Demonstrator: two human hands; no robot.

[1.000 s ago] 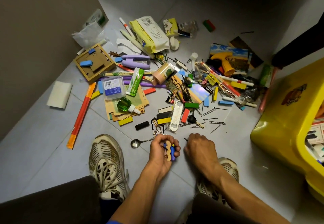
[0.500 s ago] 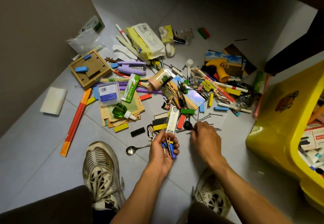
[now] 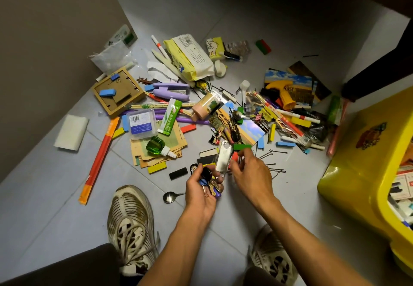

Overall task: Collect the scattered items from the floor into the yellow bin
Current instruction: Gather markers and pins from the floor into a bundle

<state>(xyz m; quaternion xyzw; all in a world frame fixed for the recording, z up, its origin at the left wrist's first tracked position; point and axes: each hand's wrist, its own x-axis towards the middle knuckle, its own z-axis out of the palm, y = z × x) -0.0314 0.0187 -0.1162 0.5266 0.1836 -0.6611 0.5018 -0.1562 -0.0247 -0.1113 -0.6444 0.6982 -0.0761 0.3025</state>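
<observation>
While the scattered items sprawl over the grey floor toward its far corner, the yellow bin sits at the right edge with some stuff already inside. The left hand is curled around a bunch of small bits, a blue clip and something black among them. The right hand is right beside it, fingers pinching at a white flat opener-looking thing; can't tell if it's actually lifted. A spoon lies just left of the left hand, hairpins just past the right one, sneakers at the near edge.
</observation>
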